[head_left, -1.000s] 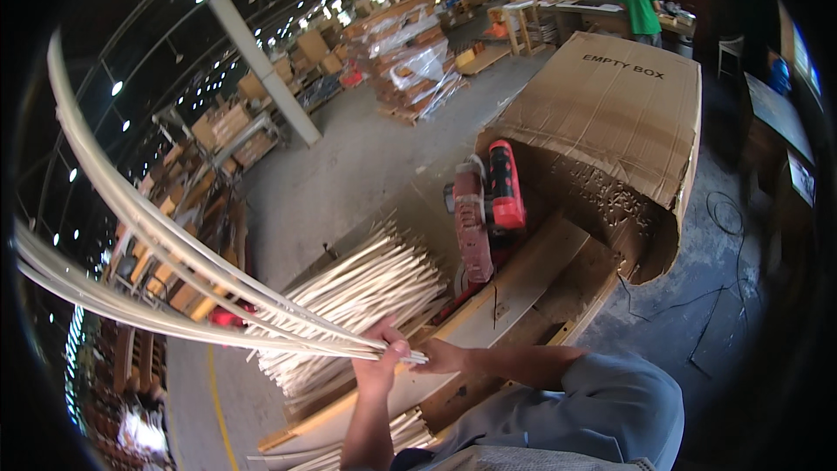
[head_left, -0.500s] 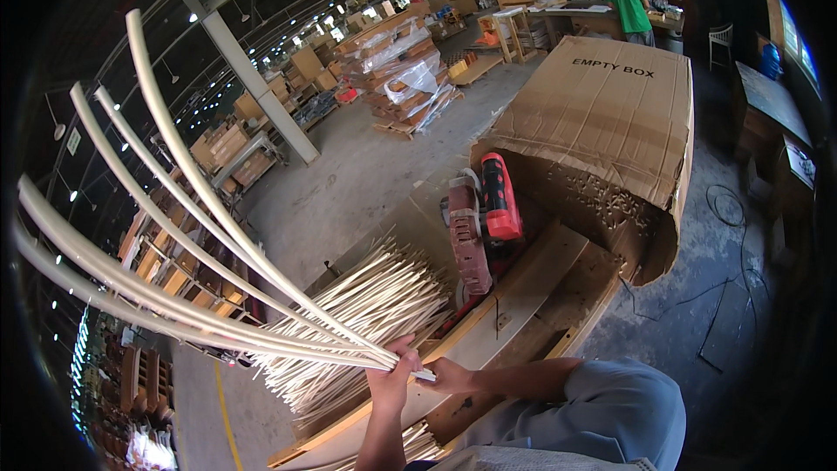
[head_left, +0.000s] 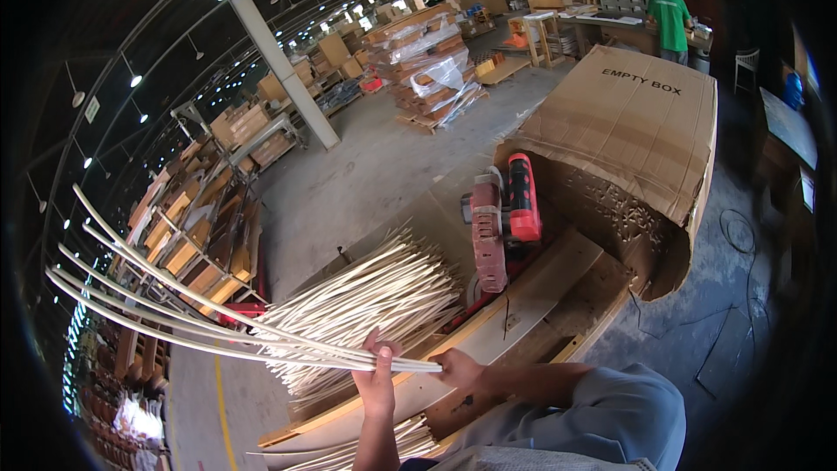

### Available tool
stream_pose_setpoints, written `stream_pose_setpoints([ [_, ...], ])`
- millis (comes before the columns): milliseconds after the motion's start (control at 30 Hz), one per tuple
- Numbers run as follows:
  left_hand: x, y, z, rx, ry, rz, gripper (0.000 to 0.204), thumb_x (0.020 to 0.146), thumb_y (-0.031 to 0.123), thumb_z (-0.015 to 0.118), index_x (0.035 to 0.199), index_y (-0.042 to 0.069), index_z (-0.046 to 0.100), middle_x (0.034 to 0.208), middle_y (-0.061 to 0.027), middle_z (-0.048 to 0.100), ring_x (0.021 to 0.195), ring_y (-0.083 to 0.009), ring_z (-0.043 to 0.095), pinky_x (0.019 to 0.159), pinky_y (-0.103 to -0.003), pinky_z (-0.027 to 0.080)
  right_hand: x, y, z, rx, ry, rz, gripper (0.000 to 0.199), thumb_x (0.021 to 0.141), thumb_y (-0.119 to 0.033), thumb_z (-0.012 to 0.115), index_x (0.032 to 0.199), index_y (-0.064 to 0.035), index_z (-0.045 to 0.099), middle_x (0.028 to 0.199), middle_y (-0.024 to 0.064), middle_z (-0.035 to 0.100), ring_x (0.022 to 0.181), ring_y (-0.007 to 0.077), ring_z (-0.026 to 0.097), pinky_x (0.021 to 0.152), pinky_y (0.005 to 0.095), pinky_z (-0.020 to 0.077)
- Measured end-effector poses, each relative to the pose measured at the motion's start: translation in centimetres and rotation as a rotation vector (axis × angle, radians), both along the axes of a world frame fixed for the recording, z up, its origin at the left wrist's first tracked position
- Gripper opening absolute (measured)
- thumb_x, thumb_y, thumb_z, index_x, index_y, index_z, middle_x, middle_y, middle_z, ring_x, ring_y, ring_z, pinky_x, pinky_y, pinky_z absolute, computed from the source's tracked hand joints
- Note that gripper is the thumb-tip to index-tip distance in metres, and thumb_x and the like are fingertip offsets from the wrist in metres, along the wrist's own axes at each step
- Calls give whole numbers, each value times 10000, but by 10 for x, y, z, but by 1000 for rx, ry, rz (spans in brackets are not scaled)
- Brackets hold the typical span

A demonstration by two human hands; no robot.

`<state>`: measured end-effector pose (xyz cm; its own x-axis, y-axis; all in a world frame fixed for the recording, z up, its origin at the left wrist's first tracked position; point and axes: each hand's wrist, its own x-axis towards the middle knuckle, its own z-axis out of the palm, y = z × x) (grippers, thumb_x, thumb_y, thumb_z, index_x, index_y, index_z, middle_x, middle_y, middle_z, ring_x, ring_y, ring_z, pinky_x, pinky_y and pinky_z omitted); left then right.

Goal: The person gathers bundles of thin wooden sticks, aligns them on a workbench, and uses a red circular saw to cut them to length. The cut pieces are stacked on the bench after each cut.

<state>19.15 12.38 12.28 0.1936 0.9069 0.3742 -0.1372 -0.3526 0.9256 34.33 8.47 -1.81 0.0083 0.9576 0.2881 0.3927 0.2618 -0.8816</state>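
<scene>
Several long, pale, flexible rods (head_left: pixel 244 336) run together in a loose bundle, their far ends fanning out and curving up to the left. My left hand (head_left: pixel 377 375) is closed around the bundle near its right end, thumb on top. At the rods' right ends is my right hand (head_left: pixel 459 370), its fingers curled against the tips; part of its grip is hidden. Just beyond my hands lies a big heap of shorter pale sticks (head_left: pixel 375 296). A power saw (head_left: pixel 490 244) with a red and black handle (head_left: pixel 523 196) stands to the right of that heap.
A wooden bench (head_left: pixel 558 283) carries the saw. Behind it, a large cardboard box (head_left: pixel 623 113) gapes toward me, with small cut bits inside. More pale rods (head_left: pixel 392 445) lie below my left forearm. A person in green (head_left: pixel 670 22) stands far off at a counter.
The rods' far ends have swung down and now lie lower and flatter. My left hand has shifted slightly left along the bundle, and my right hand slightly right, to the tips.
</scene>
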Motion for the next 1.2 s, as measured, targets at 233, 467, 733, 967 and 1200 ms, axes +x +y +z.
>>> stream_pose_setpoints([
  [233, -37, -30, -46, 249, 745, -76, 242, 909, 160, 835, 1099, 13, 809, 900, -80, 796, 891, -226, 772, 840, -361, 607, 69, -15, 17, -327, -597, -111, 356, 1004, -405, 626, 1066, -92, 784, 1037, 181, 778, 973, 386, 756, 873, 526, 611],
  [467, -25, -13, -51, 785, 1089, 68, 507, 884, 404, 795, 1324, 158, 738, 1290, -103, 676, 1337, -326, 547, 1147, -559, 399, 87, -29, 5, -289, -958, -62, 317, 926, -370, 666, 1027, -98, 795, 1049, 160, 791, 1005, 352, 772, 899, 504, 608],
  [733, -48, -2, -73, 263, 1377, -304, 483, 951, 528, 724, 1286, 181, 717, 1111, -90, 739, 1082, -328, 728, 948, -492, 559, 108, -47, 19, -471, -893, -12, 249, 878, -332, 671, 1022, -160, 779, 1029, 157, 784, 1019, 373, 758, 909, 520, 596],
  [967, -63, 14, -105, 368, 1382, -355, 501, 1014, 571, 631, 1380, 236, 694, 1123, -114, 770, 1000, -350, 749, 880, -534, 561, 122, -59, -69, 326, -1017, -330, 199, 809, -288, 715, 949, -146, 719, 828, 84, 660, 766, 321, 667, 648, 543, 531],
  [1200, -64, 18, -103, 315, 1438, -373, 365, 1070, 414, 594, 1268, 128, 705, 939, -191, 778, 853, -440, 746, 773, -551, 579, 93, -29, -6, -217, -1023, -194, 364, 881, -345, 769, 1180, -139, 743, 1312, 116, 689, 1331, 353, 595, 1199, 637, 377],
])
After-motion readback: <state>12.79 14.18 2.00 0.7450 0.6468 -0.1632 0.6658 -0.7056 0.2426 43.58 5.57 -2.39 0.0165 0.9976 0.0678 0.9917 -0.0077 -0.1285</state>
